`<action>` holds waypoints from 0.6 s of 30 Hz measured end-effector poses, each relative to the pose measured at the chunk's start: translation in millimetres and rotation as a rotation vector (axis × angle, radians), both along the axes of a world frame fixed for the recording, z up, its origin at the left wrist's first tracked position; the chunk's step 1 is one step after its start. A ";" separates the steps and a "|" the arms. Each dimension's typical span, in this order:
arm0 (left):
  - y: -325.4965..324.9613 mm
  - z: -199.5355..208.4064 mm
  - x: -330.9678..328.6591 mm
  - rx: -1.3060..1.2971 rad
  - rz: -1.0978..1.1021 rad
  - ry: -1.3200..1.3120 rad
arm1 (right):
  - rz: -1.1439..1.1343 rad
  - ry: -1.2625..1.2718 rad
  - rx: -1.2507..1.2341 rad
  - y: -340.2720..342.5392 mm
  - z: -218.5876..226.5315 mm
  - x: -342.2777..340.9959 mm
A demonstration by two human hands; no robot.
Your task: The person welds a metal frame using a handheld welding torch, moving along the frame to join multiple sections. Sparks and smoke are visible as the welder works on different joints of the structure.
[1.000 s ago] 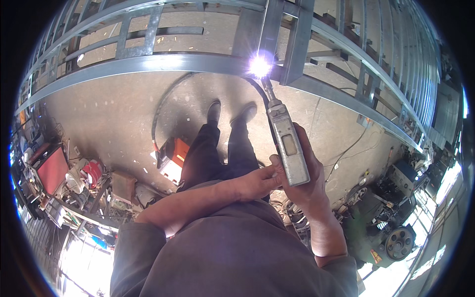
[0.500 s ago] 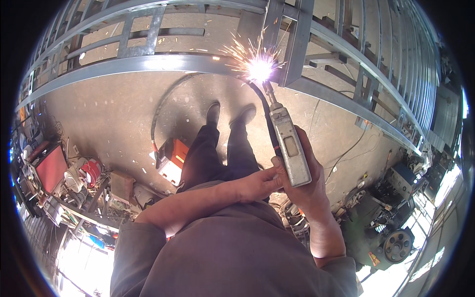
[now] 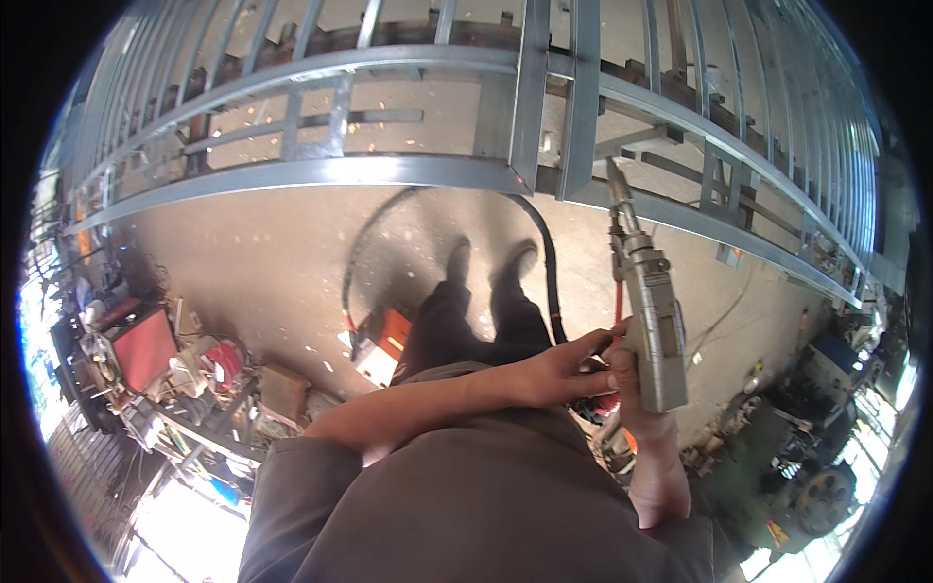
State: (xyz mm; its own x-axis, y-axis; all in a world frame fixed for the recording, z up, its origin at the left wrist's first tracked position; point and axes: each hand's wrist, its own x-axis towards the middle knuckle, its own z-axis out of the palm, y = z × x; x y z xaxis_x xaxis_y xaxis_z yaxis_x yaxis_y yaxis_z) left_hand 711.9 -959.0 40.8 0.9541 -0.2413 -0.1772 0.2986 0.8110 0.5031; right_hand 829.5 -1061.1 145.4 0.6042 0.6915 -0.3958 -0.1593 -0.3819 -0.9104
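Note:
In my right hand (image 3: 641, 406) is a boxy grey welding gun (image 3: 657, 325) with a long nozzle. It is held upright in the picture, its tip over the lower rail right of the frame's two posts. My left hand (image 3: 564, 373) is closed, its bent fingers against my right thumb at the gun's left side; what they grip is hidden. A thin red line runs along the gun. No arc shows. The metal railing frame (image 3: 437, 171) spans the far side, with a small reddish spot at the foot of its left post (image 3: 528, 107).
A black hose (image 3: 550, 262) loops over the floor past my feet. An orange and white machine (image 3: 387, 342) stands left of my legs. Tools and a red panel (image 3: 144, 347) clutter the left; dark machinery with a wheel (image 3: 824, 498) stands at right.
The bright arc and sparks have gone out. The welding gun has moved right and away from the post with both hands. The view has shifted, showing more of the railing.

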 end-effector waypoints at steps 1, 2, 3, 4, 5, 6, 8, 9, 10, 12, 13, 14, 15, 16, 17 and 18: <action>2.2 6.2 6.1 -0.005 0.019 -0.032 | 0.006 -0.035 0.030 -0.6 3.8 2.5; 4.9 12.7 12.3 -0.013 0.039 -0.065 | 0.006 -0.027 0.031 -1.5 9.2 5.4; 7.2 19.0 18.4 -0.026 0.054 -0.114 | 0.007 -0.014 0.028 -2.6 13.0 9.9; 10.7 24.8 23.2 0.032 0.011 -0.096 | -0.003 0.024 0.075 -2.7 15.0 14.2; 14.8 29.2 28.7 0.100 -0.010 -0.078 | 0.000 -0.008 0.100 -2.0 14.9 20.3; 17.7 33.7 33.0 0.147 -0.038 -0.070 | 0.001 -0.034 0.092 -2.6 15.2 24.9; 23.8 38.8 39.9 0.209 -0.135 -0.044 | -0.021 -0.047 0.123 -4.8 14.3 26.7; 27.5 39.6 41.6 0.239 -0.185 -0.034 | -0.069 -0.115 0.119 -4.8 12.0 23.9; 29.2 39.3 45.7 0.209 -0.164 -0.089 | -0.118 -0.190 0.130 -3.4 8.3 20.7; 38.4 35.1 50.5 0.232 -0.169 -0.189 | -0.240 -0.234 0.097 0.6 2.9 13.6; 45.0 31.7 52.8 0.278 -0.199 -0.230 | -0.316 -0.192 0.051 3.4 1.6 7.3; 53.2 28.8 52.5 0.295 -0.279 -0.230 | -0.398 -0.143 0.004 7.8 0.4 -2.3; 62.6 26.3 51.9 0.259 -0.330 -0.232 | -0.482 -0.085 -0.049 13.3 -0.1 -15.0; 73.0 22.5 51.2 0.193 -0.424 -0.183 | -0.540 -0.172 -0.015 22.5 -5.7 -27.3; 83.2 20.1 47.8 0.126 -0.515 -0.131 | -0.638 -0.174 -0.032 32.3 -10.1 -40.9; 98.3 16.1 46.7 0.064 -0.702 -0.075 | -0.711 -0.098 -0.077 42.3 -9.4 -56.5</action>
State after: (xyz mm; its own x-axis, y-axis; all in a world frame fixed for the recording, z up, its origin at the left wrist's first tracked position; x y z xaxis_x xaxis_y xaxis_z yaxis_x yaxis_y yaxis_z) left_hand 758.6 -860.8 56.9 0.5868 -0.7954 -0.1516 0.7028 0.4075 0.5831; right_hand 773.0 -1018.8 136.0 0.9330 0.0895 -0.3485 -0.3123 -0.2799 -0.9078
